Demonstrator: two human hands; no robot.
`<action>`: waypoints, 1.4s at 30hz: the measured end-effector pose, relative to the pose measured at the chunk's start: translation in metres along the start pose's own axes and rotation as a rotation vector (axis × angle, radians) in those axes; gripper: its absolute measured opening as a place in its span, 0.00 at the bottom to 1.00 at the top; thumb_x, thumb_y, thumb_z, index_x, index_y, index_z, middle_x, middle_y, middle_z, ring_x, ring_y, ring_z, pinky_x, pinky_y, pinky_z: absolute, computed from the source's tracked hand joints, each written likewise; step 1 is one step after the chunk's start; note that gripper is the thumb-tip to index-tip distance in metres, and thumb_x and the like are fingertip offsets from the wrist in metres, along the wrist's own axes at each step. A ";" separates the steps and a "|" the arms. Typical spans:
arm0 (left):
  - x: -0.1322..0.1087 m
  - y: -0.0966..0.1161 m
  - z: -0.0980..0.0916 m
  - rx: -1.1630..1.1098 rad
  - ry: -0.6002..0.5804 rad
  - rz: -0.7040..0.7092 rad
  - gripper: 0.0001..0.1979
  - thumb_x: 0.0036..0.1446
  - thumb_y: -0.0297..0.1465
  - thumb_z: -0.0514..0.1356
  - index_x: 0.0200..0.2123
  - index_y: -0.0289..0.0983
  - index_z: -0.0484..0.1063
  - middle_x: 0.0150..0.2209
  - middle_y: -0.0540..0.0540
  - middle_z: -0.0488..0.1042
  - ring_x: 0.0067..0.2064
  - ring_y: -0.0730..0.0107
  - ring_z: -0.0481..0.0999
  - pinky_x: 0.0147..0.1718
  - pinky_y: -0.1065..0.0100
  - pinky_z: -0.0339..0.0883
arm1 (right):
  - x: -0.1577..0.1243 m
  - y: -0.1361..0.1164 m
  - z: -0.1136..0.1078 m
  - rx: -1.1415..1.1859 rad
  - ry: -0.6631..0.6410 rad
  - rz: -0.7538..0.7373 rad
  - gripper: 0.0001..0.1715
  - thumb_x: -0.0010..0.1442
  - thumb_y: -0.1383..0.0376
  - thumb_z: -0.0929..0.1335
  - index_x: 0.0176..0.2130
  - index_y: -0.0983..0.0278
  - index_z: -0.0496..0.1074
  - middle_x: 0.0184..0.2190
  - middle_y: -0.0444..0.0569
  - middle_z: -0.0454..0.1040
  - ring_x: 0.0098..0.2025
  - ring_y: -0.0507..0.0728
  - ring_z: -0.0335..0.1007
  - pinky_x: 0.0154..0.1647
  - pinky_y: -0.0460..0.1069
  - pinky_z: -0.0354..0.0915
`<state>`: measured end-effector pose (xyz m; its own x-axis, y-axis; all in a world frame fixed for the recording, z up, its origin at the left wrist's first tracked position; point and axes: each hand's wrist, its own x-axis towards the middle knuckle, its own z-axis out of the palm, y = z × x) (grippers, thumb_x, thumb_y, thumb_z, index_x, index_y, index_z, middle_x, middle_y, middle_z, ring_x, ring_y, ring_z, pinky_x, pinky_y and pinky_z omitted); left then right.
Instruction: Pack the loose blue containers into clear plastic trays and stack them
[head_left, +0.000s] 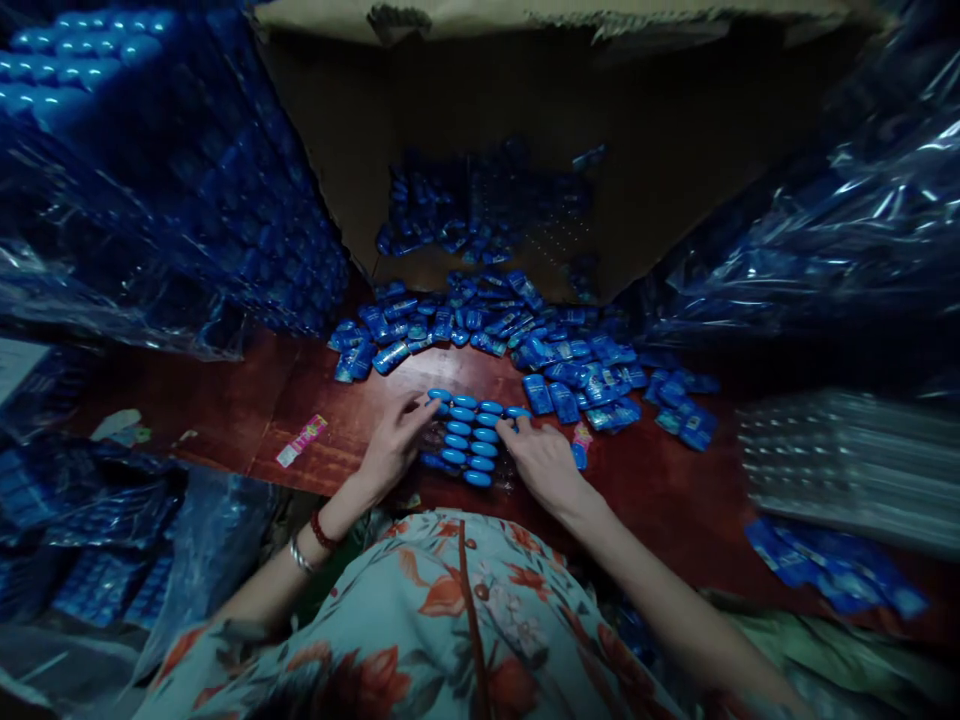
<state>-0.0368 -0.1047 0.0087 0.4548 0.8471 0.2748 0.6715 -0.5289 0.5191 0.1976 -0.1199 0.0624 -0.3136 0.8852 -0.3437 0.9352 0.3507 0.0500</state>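
- Blue pieces [469, 440] fill two lined columns on the table [660, 480]; loose packets [525, 330] beyond lie unsorted
- left hand [394, 445] rests unclenched against them; right hand [541, 462] touches too, grip unclear

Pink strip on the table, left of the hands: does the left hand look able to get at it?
Probably yes. The pink strip lies flat on the bare table just left of the left hand, with nothing between them, though its fingers are at the blue pieces.
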 end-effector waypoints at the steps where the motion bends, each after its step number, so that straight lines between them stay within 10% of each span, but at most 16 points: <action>1: -0.008 0.003 0.001 -0.025 0.056 -0.078 0.17 0.63 0.26 0.47 0.55 0.36 0.60 0.50 0.38 0.63 0.50 0.61 0.66 0.47 0.58 0.66 | -0.001 0.002 0.005 0.022 0.040 -0.003 0.20 0.63 0.73 0.56 0.50 0.64 0.66 0.44 0.56 0.72 0.34 0.55 0.72 0.38 0.49 0.59; 5: -0.036 0.013 0.012 -0.224 0.062 -0.290 0.19 0.58 0.34 0.59 0.52 0.38 0.63 0.46 0.42 0.67 0.47 0.64 0.70 0.47 0.62 0.67 | -0.005 0.015 0.032 0.192 0.289 -0.002 0.18 0.65 0.67 0.58 0.53 0.62 0.65 0.45 0.52 0.73 0.36 0.55 0.71 0.38 0.48 0.61; 13: -0.056 0.006 0.014 -0.128 0.052 -0.118 0.10 0.62 0.30 0.53 0.46 0.37 0.66 0.41 0.42 0.71 0.46 0.63 0.70 0.44 0.61 0.67 | 0.001 0.019 0.054 0.246 0.577 -0.063 0.17 0.66 0.65 0.59 0.50 0.64 0.69 0.39 0.52 0.74 0.36 0.54 0.69 0.36 0.48 0.60; 20: -0.049 0.023 -0.008 0.120 -0.139 0.167 0.15 0.64 0.25 0.46 0.51 0.35 0.63 0.43 0.40 0.70 0.43 0.66 0.70 0.40 0.66 0.67 | 0.000 0.012 0.059 0.337 0.587 0.030 0.17 0.65 0.64 0.59 0.50 0.62 0.69 0.40 0.51 0.73 0.33 0.53 0.68 0.33 0.47 0.62; 31: -0.007 0.054 -0.008 0.344 -0.588 0.166 0.09 0.56 0.20 0.50 0.38 0.34 0.66 0.37 0.41 0.68 0.39 0.60 0.67 0.40 0.60 0.67 | 0.005 0.017 0.056 0.301 0.586 -0.029 0.18 0.64 0.66 0.60 0.51 0.62 0.69 0.39 0.52 0.72 0.35 0.54 0.69 0.35 0.47 0.65; 42: -0.043 0.042 -0.040 0.146 -0.309 -0.184 0.11 0.54 0.18 0.48 0.37 0.36 0.64 0.35 0.46 0.65 0.36 0.66 0.66 0.34 0.67 0.66 | 0.006 0.017 0.058 0.379 0.604 -0.014 0.17 0.65 0.64 0.59 0.50 0.64 0.69 0.40 0.52 0.72 0.36 0.54 0.71 0.36 0.46 0.65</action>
<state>-0.0515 -0.1608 0.0510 0.4585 0.8850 -0.0806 0.8246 -0.3899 0.4100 0.2213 -0.1266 0.0073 -0.2598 0.9347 0.2428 0.8892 0.3296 -0.3173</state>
